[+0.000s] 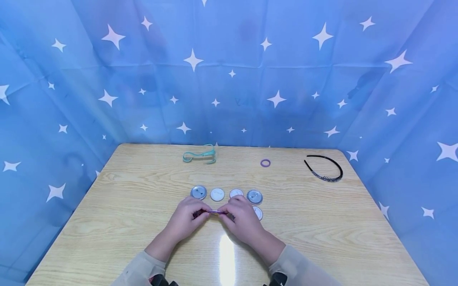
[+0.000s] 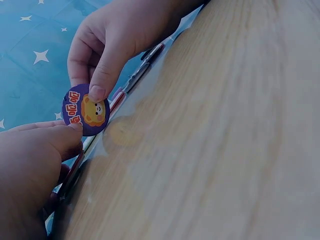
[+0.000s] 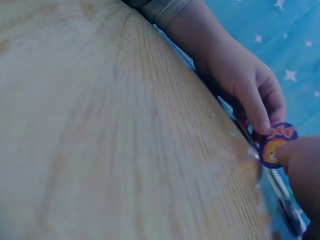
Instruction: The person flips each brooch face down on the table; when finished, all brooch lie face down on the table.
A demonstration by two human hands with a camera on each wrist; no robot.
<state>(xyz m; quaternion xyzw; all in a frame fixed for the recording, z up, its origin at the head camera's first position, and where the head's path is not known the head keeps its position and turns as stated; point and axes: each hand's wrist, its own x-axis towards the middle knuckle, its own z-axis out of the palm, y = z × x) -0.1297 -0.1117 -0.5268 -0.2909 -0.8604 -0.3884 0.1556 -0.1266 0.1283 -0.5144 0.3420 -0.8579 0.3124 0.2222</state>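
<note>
A round purple badge (image 2: 86,111) with a yellow cartoon animal face and red-and-white lettering is held up between both hands, seen edge-on in the head view. My left hand (image 1: 184,217) pinches one side of it between thumb and fingers. The opposite side is pinched by my right hand (image 1: 243,219). Just beyond the hands lie two silvery round pieces (image 1: 198,192) and several white discs (image 1: 217,194) on the wooden table (image 1: 322,238). One white disc (image 1: 258,213) is partly hidden by my right hand.
Toward the back of the table lie a teal looped object (image 1: 200,155) of unclear kind, a small purple ring (image 1: 265,166) and a black headband (image 1: 336,178) at the right. A blue curtain (image 1: 229,107) with white stars hangs behind the table and along both sides.
</note>
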